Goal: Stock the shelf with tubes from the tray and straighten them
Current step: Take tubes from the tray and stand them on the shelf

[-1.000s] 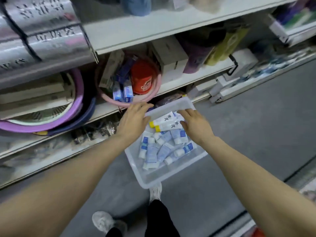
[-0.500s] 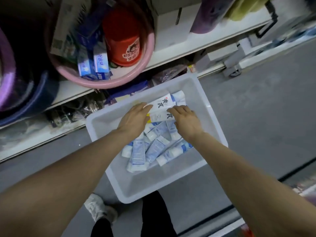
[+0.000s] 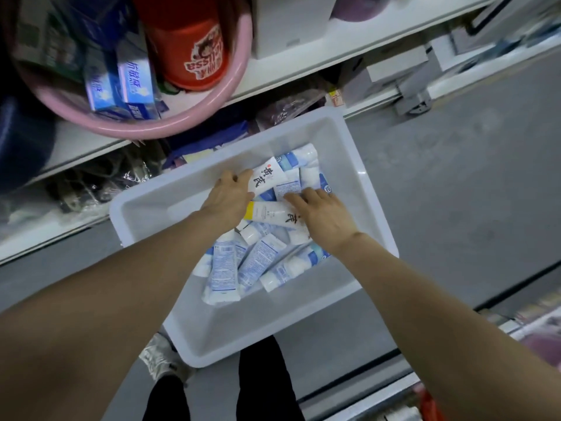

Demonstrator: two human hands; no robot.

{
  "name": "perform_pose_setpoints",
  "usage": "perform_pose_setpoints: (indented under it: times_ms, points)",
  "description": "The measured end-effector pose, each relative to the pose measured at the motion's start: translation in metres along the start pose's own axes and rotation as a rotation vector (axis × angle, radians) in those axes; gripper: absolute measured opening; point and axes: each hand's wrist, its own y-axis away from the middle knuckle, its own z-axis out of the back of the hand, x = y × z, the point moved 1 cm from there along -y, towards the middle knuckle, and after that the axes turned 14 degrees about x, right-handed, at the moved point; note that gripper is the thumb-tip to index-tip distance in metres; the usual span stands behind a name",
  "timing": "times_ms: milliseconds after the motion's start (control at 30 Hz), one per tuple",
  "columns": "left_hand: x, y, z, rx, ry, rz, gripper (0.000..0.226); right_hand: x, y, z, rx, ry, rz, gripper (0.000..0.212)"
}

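Note:
A white plastic tray (image 3: 142, 220) sits low in front of the shelf (image 3: 303, 59) and holds several blue-and-white tubes (image 3: 258, 262) lying in a loose heap. My left hand (image 3: 227, 199) pinches the end of a white tube with black lettering (image 3: 268, 177) at the far side of the heap. My right hand (image 3: 321, 217) lies over the lettered end of a second white tube with a yellow cap (image 3: 267, 212), thumb against it, fingers stretched onto the tubes beyond. Both hands are inside the tray.
A pink basin (image 3: 194, 123) on the shelf holds blue boxes (image 3: 133, 83) and a red container (image 3: 191, 50). White boxes stand to its right. Bagged goods fill the lower shelf (image 3: 100, 183). My shoe (image 3: 161, 360) is below the tray, with grey floor (image 3: 455, 177) to the right.
The view has dropped closer to the tray. The two white tubes, held together before, have come apart: one in my left hand, further away, the other under my right hand.

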Motion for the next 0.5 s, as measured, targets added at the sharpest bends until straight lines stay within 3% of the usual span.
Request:
perform_pose_setpoints:
  times_ms: [100,233,400,500]
  points:
    - [0.002,-0.001,-0.001,0.032,-0.065,0.050,0.057,-0.010,0.008,-0.004,0.161,-0.084,-0.088,0.059]
    - [0.004,0.004,0.001,0.053,-0.069,0.068,0.057,-0.004,0.008,-0.008,0.122,-0.209,-0.111,0.052]
    - [0.013,0.031,-0.003,0.044,0.145,0.024,0.052,0.007,-0.001,-0.003,0.207,-0.406,-0.184,0.031]
    - [0.030,0.052,-0.007,0.015,0.187,0.033,0.050,0.016,0.003,0.003,0.205,-0.639,-0.236,0.027]
